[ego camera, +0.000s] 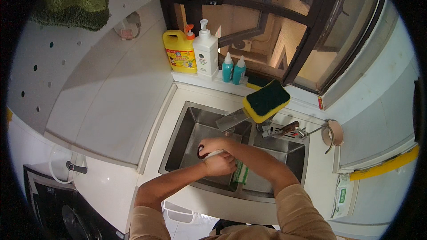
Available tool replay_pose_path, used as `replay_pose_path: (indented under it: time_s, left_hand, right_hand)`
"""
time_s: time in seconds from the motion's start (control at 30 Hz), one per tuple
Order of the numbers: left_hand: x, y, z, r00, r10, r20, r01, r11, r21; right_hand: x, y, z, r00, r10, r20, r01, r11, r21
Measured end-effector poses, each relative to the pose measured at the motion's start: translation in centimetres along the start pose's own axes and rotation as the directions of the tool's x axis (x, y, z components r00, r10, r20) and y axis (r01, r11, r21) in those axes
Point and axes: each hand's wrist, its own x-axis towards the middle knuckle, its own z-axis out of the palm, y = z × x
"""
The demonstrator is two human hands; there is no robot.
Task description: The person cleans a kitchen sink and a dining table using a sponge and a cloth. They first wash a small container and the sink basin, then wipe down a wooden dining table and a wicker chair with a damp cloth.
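Note:
Over the left basin of a stainless-steel double sink (pixel 180 111), my two hands are close together around a pale, bunched cloth (pixel 215 153). A dark red edge shows beside the fingers, seemingly part of that cloth. My right hand (pixel 212 146) grips it on the far side, and my left hand (pixel 221 164) grips it nearer to me. Most of the cloth is hidden by the fingers. Just right of my left hand, a green-and-white striped cloth (pixel 241 174) hangs at the sink divider. Beyond the hands, a yellow sponge with a dark green scouring face (pixel 268 100) sits atop the wide metal faucet (pixel 232 120).
On the window ledge stand a yellow jug (pixel 180 53), a white pump bottle (pixel 205 55) and two teal squeeze bottles (pixel 233 70). A brown-handled tool (pixel 289 127) lies behind the right basin. A pink cup-like holder (pixel 337 133) is at the right wall; a black cooktop (pixel 56 203) lies left.

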Motion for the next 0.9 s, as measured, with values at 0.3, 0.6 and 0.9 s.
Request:
replay_pose_path:
  time_s: [0.3,0.6,0.9]
  left_hand:
    - [-2.5,1.3,8.4,0.845,-0.298,0.444,0.488,0.771,-0.41]
    - [-2.8,-1.1,-5.9,0.737,-0.565,-0.37,0.487,0.824,-0.288]
    - [-3.6,1.5,-7.3,0.918,-0.343,-0.2,0.232,0.872,-0.431]
  right_hand:
    - [-0.2,-1.8,2.3,0.951,-0.078,-0.298,0.034,0.988,-0.148]
    - [-7.0,1.6,0.3,0.852,-0.202,-0.483,0.434,0.788,0.436]
    - [-3.9,3.0,2.9,0.994,-0.1,0.054,-0.02,0.313,0.95]
